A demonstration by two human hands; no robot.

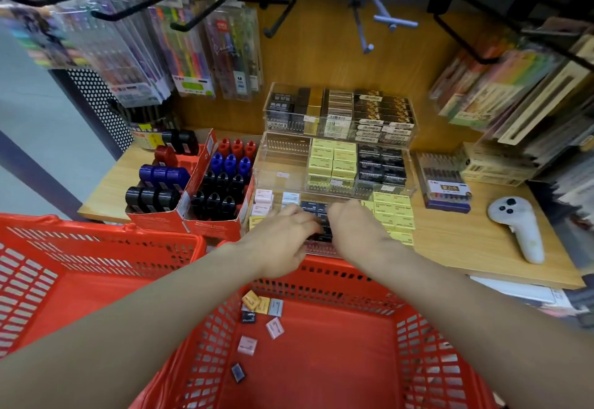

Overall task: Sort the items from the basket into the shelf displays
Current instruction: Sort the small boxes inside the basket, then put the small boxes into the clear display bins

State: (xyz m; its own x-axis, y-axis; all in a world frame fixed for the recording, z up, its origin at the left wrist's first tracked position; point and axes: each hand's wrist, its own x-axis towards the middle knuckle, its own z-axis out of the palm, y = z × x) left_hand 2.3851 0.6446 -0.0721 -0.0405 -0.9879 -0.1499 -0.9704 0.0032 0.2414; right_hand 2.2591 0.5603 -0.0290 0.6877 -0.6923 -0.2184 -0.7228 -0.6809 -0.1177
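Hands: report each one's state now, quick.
Left hand: fingers curled over the dark boxes in the front tray; grip cannot be told.
Right hand: the same, cannot be told.

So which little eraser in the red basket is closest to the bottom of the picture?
The dark blue-black eraser, lying alone by the left wall of the red basket. The pink eraser and the rest sit farther up.

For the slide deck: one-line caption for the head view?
Both hands reach over a red basket of loose erasers to arrange dark erasers in a clear shelf tray.
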